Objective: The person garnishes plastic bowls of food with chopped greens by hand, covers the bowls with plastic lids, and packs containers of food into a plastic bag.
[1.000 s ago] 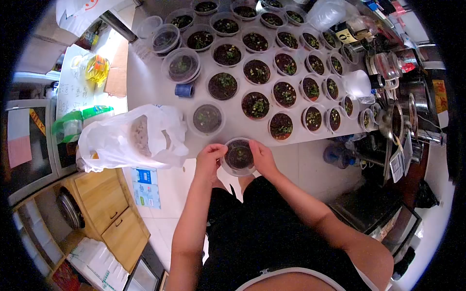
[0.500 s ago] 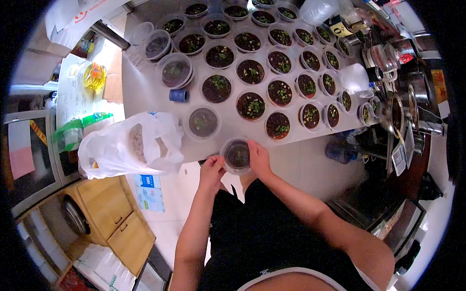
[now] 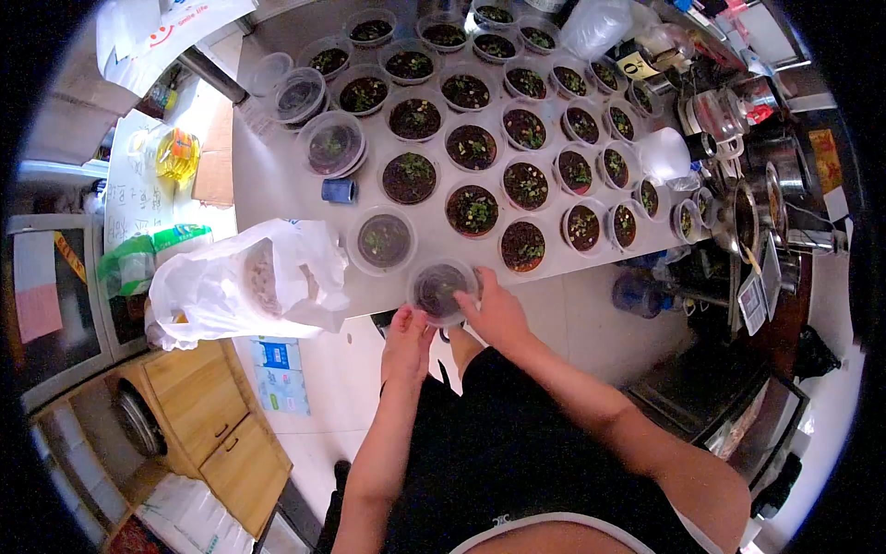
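At the table's front edge I have a round clear plastic tub (image 3: 439, 283) with dark soil and a small green plant showing dimly through its cloudy top. My left hand (image 3: 404, 340) grips its near-left rim, fingers bent. The right hand (image 3: 496, 309) wraps the tub's right side, with fingertips reaching over the rim onto the top. Just behind it stands another cloudy-topped tub (image 3: 382, 241). Beyond that are several open tubs of soil with seedlings, the closest being one tub (image 3: 523, 246) to the right.
A white plastic bag (image 3: 231, 282) slumps over the table's left front corner. Farther back are a small blue cylinder (image 3: 339, 190) and stacked covered tubs (image 3: 331, 145). Glass jars and pans (image 3: 746, 212) crowd the right side. An oil bottle (image 3: 176, 154) stands at the left.
The held tub has shifted slightly left and up toward the table. My right fingers have moved from its side onto its top edge. My left hand has dropped a little lower.
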Motion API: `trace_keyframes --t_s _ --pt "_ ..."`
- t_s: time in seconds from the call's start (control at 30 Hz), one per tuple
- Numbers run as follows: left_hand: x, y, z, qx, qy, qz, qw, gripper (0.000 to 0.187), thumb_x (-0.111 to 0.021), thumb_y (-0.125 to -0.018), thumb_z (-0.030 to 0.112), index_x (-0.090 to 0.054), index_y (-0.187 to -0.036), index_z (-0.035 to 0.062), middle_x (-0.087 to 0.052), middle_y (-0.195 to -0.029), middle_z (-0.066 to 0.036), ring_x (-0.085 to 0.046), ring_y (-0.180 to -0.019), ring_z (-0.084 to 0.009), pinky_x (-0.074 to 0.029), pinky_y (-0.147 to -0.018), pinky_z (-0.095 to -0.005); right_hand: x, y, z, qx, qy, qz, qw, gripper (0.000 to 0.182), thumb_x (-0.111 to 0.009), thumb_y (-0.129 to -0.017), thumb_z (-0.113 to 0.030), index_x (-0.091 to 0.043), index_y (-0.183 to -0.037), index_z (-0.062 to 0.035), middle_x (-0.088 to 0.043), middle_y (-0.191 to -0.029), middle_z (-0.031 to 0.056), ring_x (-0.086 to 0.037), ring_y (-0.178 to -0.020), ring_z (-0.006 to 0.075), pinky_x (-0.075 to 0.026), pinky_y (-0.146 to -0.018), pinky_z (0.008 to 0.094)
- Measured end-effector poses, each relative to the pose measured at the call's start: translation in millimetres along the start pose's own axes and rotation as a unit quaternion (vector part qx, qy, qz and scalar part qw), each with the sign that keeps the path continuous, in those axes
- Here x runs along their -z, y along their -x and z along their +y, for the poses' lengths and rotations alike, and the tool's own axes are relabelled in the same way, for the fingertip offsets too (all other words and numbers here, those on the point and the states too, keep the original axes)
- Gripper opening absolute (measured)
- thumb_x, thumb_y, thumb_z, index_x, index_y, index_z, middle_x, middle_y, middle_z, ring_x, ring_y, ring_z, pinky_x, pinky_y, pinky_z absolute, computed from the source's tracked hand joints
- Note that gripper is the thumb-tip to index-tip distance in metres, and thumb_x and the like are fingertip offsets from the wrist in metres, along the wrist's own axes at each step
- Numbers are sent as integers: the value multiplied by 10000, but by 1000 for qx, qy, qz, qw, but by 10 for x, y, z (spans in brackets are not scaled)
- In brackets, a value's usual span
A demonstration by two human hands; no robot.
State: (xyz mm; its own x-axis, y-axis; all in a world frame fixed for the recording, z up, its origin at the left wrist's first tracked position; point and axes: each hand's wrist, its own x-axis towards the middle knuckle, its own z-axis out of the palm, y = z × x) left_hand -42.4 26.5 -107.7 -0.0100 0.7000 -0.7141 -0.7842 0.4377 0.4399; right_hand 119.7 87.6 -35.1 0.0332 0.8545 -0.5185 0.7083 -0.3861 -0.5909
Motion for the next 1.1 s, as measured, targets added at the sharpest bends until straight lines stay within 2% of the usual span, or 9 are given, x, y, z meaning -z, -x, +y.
trace_keyframes --t_s 0.07,0.17,0.27,0.37,0.6,0.83,0.93,1.03,1.1 --pt "-24 5 31 -12 10 2 1000 235 -591 -931 60 -504 -1149 66 -593 -1076 -50 -589 -976 -151 -506 -882 -310 251 144 -222 78 166 -55 981 675 -609 -855 -493 -432 -1340 -60 -533 -1284 243 -534 -1172 371 -447 -959 460" --pt "-38 -3 48 -13 16 7 1000 209 -590 -928 46 -488 -1110 57 -591 -1004 -57 -600 -911 -173 -528 -840 -311 242 -3 -294 448 228 20 864 733 -675 -791 -489 -435 -1359 -92 -377 -1449 192 -397 -1320 338 -333 -1069 469" --pt "43 -16 45 2 0 10 1000 222 -606 -920 54 -470 -1096 40 -565 -981 -75 -594 -899 -188 -531 -827 -307 22 -348 -174 503 248 -68 825 802 -636 -789 -558 -393 -1412 -116 -288 -1506 184 -276 -1398 343 -219 -1127 505" --pt "183 -85 -15 63 17 23 998 273 -643 -898 63 -452 -1092 33 -522 -1008 -83 -582 -882 -188 -549 -782 -296 10 -391 -114 522 223 -72 820 814 -578 -805 -611 -382 -1426 -122 -284 -1510 181 -274 -1403 341 -215 -1127 510" --pt "244 -49 -180 27 10 -21 999 232 -574 -935 77 -458 -1133 39 -582 -1036 -91 -615 -899 -173 -545 -818 -300 -110 -430 -13 509 260 -34 820 648 -590 -820 -515 -463 -1392 -239 -274 -1516 192 -247 -1410 375 -232 -1125 515" --pt "13 37 -50 44 53 -22 997 291 -615 -936 155 -476 -1172 57 -581 -1019 -35 -601 -859 -135 -525 -817 -272 -85 -394 -93 505 197 -15 840 668 -689 -759 -492 -519 -1333 -195 -324 -1479 193 -306 -1368 398 -276 -1089 533" --pt "-66 236 129 22 -87 6 996 289 -621 -926 154 -513 -1164 30 -604 -1017 -51 -605 -852 -121 -524 -761 -274 69 -233 -108 504 102 -43 856 763 -730 -747 -461 -453 -1368 -114 -328 -1461 225 -291 -1361 436 -266 -1096 550" --pt "-135 493 306 4 -179 -10 984 284 -628 -920 152 -544 -1149 7 -626 -1012 -71 -611 -843 -122 -523 -708 -266 516 154 -250 490 81 0 868 724 -673 -823 -433 -413 -1375 -43 -312 -1470 230 -310 -1364 398 -266 -1108 507" --pt "-366 745 510 -7 -170 -55 984 278 -633 -916 147 -547 -1142 11 -632 -995 -66 -612 -821 -122 -520 -691 -259 553 359 -254 356 -139 -11 924 626 -569 -905 -389 -402 -1368 -4 -368 -1433 228 -369 -1332 361 -291 -1100 459"
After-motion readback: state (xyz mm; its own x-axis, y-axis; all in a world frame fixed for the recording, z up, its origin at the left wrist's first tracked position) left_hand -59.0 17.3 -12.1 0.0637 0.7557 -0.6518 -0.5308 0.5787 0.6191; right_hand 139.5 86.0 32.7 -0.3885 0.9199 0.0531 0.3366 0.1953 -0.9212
